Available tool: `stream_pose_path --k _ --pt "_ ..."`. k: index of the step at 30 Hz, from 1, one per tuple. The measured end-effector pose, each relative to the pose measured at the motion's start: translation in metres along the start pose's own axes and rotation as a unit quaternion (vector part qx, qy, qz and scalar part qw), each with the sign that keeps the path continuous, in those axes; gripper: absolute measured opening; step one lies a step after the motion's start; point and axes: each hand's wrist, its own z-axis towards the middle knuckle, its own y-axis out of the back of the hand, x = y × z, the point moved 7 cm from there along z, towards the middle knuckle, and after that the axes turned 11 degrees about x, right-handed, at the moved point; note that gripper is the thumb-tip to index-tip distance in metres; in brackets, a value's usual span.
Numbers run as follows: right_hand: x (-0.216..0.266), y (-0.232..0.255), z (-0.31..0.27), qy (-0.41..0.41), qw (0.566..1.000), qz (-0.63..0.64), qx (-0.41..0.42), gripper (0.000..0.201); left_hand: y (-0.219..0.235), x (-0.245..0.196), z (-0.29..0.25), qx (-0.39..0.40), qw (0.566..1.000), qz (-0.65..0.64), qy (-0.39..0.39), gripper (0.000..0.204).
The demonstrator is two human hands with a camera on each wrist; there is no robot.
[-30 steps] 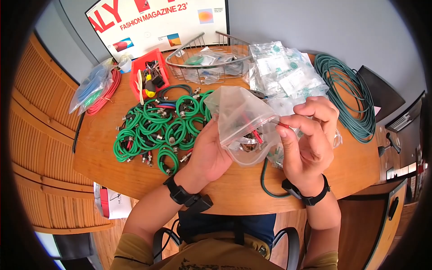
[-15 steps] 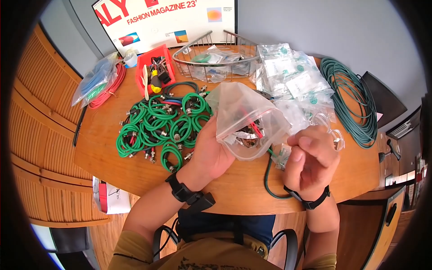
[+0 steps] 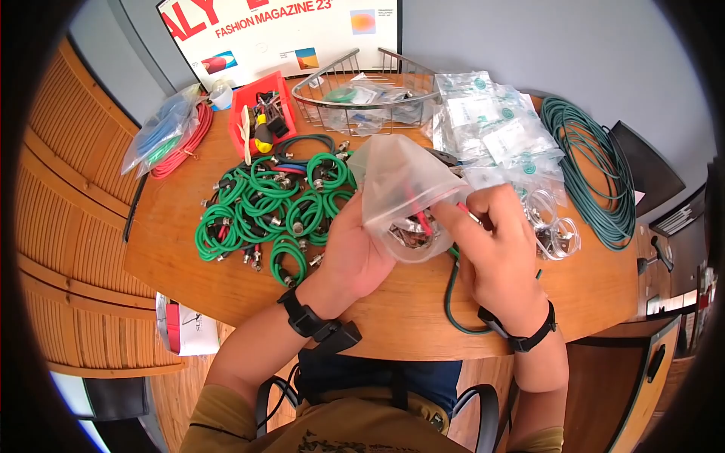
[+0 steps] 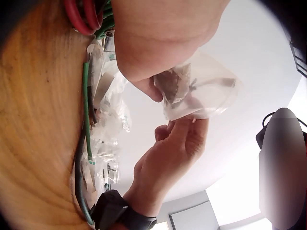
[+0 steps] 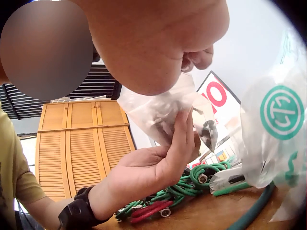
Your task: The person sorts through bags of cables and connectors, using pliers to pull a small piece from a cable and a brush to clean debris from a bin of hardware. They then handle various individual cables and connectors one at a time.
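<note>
A clear plastic bag [image 3: 394,170] holds red pieces [image 3: 423,221] and small metal parts. My left hand [image 3: 353,253] grips it from the left and below; in the right wrist view that hand's fingers [image 5: 181,136] lie along the bag [image 5: 151,112]. My right hand [image 3: 507,260] is at the bag's right side, its index finger pointing to the opening. A small red piece with a light end [image 3: 470,214] is held among its fingers. In the left wrist view my right hand [image 4: 168,155] meets the edge of the bag [image 4: 206,91]; its fingertips are partly hidden.
Coiled green cables [image 3: 260,204] lie left on the table, behind them a red tool bin [image 3: 240,102]. A wire basket [image 3: 362,113] and clear packets [image 3: 491,124] stand at the back. A large dark green coil [image 3: 581,136] and clear coiled leads [image 3: 555,234] lie right.
My right hand moved off the bag's edge, drew back with curled fingers, then returned to the bag's opening with its index finger extended. My left hand still holds the bag in nearly the same place.
</note>
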Motion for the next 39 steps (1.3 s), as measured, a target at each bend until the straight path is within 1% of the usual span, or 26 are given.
stream_pose_path --k 2,6,7,8,10,12,16,18,20,21,23,24,26,27,28,29,30,31,32,33,34,36,37,39 --pt "-0.012 -0.008 0.0 -0.086 0.995 0.013 0.044 0.048 0.003 0.0 0.001 -0.008 1.0 -0.013 0.001 0.042" --pt "-0.012 -0.006 -0.001 -0.094 0.995 0.01 0.026 0.046 0.005 -0.001 0.002 -0.018 1.0 -0.021 -0.012 0.042" --pt "-0.011 -0.006 -0.001 -0.08 0.997 -0.002 0.02 0.043 0.005 -0.001 0.001 -0.017 1.0 -0.021 -0.012 0.042" --pt "-0.009 -0.006 -0.002 -0.066 0.998 -0.014 0.013 0.041 0.004 -0.002 0.0 -0.005 1.0 -0.02 -0.011 0.043" --pt "-0.009 -0.005 -0.001 -0.068 0.997 -0.033 0.01 0.037 0.004 -0.001 0.001 0.008 1.0 -0.019 -0.012 0.045" --pt "-0.008 -0.003 0.001 -0.07 0.996 -0.051 0.005 0.034 0.013 0.003 0.003 -0.049 0.999 -0.023 -0.001 0.044" --pt "-0.005 -0.003 0.001 -0.068 0.993 -0.1 0.009 0.031 0.011 0.006 0.001 -0.035 0.999 -0.015 0.02 0.044" --pt "-0.005 -0.002 -0.001 -0.063 0.991 -0.117 0.006 0.031 0.011 0.008 -0.001 -0.048 0.997 -0.04 0.042 0.046" --pt "-0.005 0.0 -0.002 -0.064 0.995 -0.07 0.007 0.031 0.01 0.008 -0.001 -0.049 0.997 -0.046 0.046 0.046" --pt "-0.005 0.0 -0.002 -0.063 0.995 -0.071 0.004 0.031 0.01 0.008 -0.002 -0.053 0.996 -0.054 0.05 0.046" --pt "-0.008 0.002 -0.004 -0.071 0.997 0.013 -0.015 0.034 0.01 0.008 -0.001 -0.055 0.995 -0.059 0.053 0.046" --pt "-0.007 0.002 -0.004 -0.07 0.997 0.012 -0.017 0.034 0.01 0.007 0.0 -0.047 0.996 -0.056 0.046 0.045" --pt "-0.007 0.004 -0.003 -0.081 0.993 0.079 -0.035 0.035 0.007 0.005 0.0 -0.039 0.997 -0.054 0.039 0.046" --pt "-0.006 0.003 -0.003 -0.081 0.993 0.078 -0.036 0.035 0.001 0.003 0.0 -0.016 0.998 -0.043 0.044 0.046" --pt "-0.006 0.005 -0.003 -0.068 0.987 0.127 -0.071 0.034 -0.004 0.003 -0.001 0.007 0.998 -0.032 0.049 0.046" --pt "-0.007 0.007 -0.005 -0.055 0.977 0.176 -0.106 0.034 -0.003 0.005 -0.003 0.008 0.998 -0.032 0.049 0.046" --pt "-0.007 0.009 -0.006 -0.054 0.977 0.175 -0.106 0.034 -0.005 0.001 -0.006 0.035 0.996 0.079 0.015 0.046" --pt "-0.009 0.011 -0.008 -0.045 0.972 0.203 -0.113 0.033 -0.009 -0.004 -0.006 0.062 0.98 0.189 -0.021 0.046" --pt "-0.01 0.014 -0.009 -0.037 0.965 0.23 -0.12 0.033 -0.009 -0.004 -0.004 0.064 0.98 0.189 -0.023 0.046" --pt "-0.011 0.017 -0.007 -0.035 0.963 0.236 -0.128 0.032 0.001 0.001 -0.002 0.007 0.998 0.067 0.002 0.046" --pt "-0.011 0.016 -0.007 -0.031 0.963 0.234 -0.128 0.032 0.01 0.007 -0.001 -0.05 0.997 -0.056 0.028 0.045" --pt "-0.022 0.007 -0.013 -0.051 0.934 0.33 -0.131 0.028 0.012 0.007 0.0 -0.047 0.995 -0.079 0.028 0.045" --pt "-0.021 0.002 -0.014 -0.048 0.935 0.327 -0.13 0.028 0.013 0.008 0.0 -0.049 0.993 -0.103 0.03 0.045" --pt "-0.028 -0.012 -0.018 -0.082 0.888 0.429 -0.143 0.024 0.009 0.006 0.0 -0.04 0.994 -0.096 0.025 0.045"
